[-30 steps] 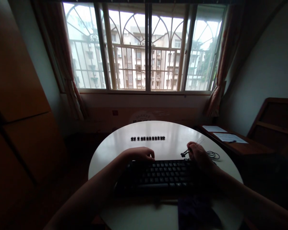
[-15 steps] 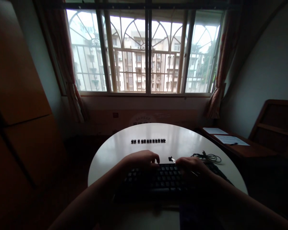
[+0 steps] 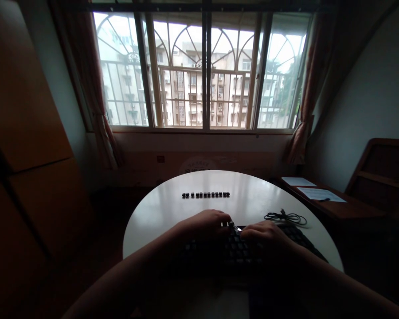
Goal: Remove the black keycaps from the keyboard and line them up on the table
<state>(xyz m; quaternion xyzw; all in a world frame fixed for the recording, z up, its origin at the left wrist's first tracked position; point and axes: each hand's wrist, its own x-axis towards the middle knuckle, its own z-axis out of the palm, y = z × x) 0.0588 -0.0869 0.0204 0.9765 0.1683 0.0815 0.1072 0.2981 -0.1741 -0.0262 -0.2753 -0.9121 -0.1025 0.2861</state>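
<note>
A black keyboard (image 3: pixel 237 248) lies on the table beneath both of my hands, much of it in deep shadow. In the closed fingers of my right hand (image 3: pixel 266 235) is a keycap puller (image 3: pixel 238 230), its pale metal end pointing left. At its tip is a small black keycap (image 3: pixel 232 223). My left hand (image 3: pixel 208 221) reaches over the keyboard's far edge, fingers curled, and its fingertips pinch that keycap. Farther back stands a row of several loose keycaps (image 3: pixel 206 195).
The round white table (image 3: pixel 159 212) carries everything. A bundled black cable (image 3: pixel 286 217) lies right of the keyboard. Beyond the table's right edge, sheets of paper (image 3: pixel 321 195) rest on a brown wooden surface, beside a wooden chair (image 3: pixel 375 177).
My left hand has moved right to the keycap at the puller's tip and closed on it. The puller and keycap have shifted slightly left and nearer to me.
</note>
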